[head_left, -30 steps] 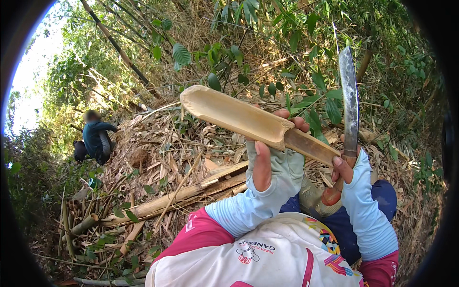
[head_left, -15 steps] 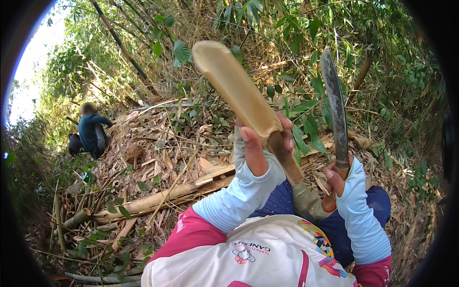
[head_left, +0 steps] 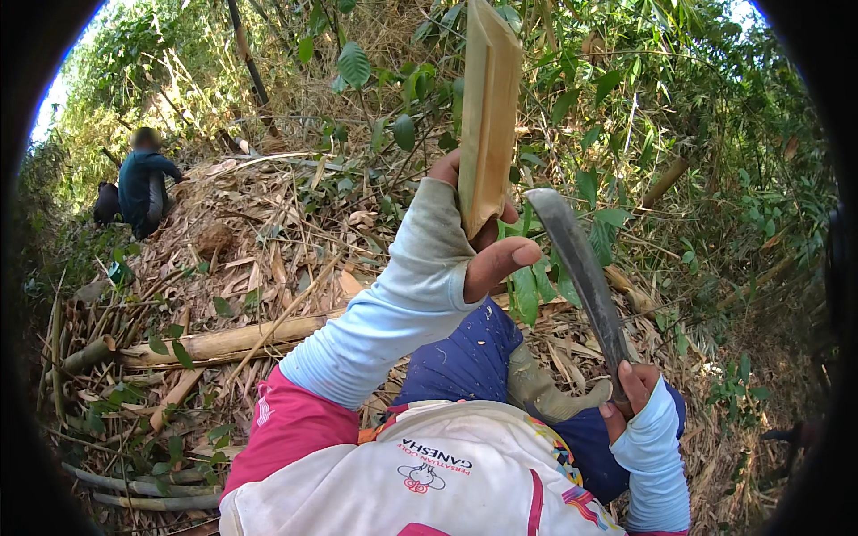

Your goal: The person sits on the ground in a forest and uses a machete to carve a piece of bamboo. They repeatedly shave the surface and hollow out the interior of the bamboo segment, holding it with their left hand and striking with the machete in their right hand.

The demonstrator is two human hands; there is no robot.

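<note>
My left hand [head_left: 492, 263] is raised in front of me, its fingers behind a split bamboo piece [head_left: 492, 116] and the thumb sticking out to the right. The pale bamboo stands nearly upright, its top end close to the picture's upper edge; its lower end is hidden at the hand. My right hand [head_left: 631, 397] is closed round the grip of a machete [head_left: 579, 272], lower and to the right. The dark, curved blade tilts up and left, its tip just right of the bamboo and apart from it. Most of the grip is hidden.
A split bamboo pole [head_left: 246, 339] lies on the littered ground to the left, with cut bamboo stems [head_left: 88, 355] beyond its end. A person [head_left: 143, 192] in dark clothing sits far left. Leafy plants [head_left: 603, 237] grow close behind the blade. My bent legs [head_left: 465, 357] are below.
The bamboo piece has swung upright and turned, showing its edge rather than its hollow face. The machete has dropped lower, its tip tilting left toward the bamboo. The whole view has shifted right.
</note>
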